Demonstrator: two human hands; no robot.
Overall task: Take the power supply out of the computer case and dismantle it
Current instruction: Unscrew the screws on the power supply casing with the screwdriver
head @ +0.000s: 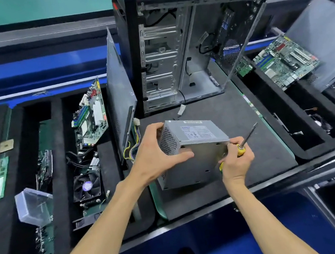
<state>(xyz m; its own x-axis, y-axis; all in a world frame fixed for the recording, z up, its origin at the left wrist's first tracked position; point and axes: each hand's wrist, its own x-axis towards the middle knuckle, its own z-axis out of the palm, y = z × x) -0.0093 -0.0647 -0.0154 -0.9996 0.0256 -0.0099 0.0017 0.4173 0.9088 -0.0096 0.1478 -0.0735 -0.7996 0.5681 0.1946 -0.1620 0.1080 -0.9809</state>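
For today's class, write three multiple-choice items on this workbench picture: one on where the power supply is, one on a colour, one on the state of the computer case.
1. Where is the power supply?
A. Inside the computer case
B. In front of the case, over the dark mat, held by the left hand
C. In the left foam tray

2. What colour is the handle of the screwdriver?
A. Yellow
B. Red
C. Blue

3. In what state is the computer case?
A. Lying flat, closed
B. Upright, side panel on
C. Upright, side open

Answers:
1 B: the left hand grips the grey box in front of the case.
2 A: yellow shows between the fingers of the right hand.
3 C: the case stands and its bare metal inside is visible.
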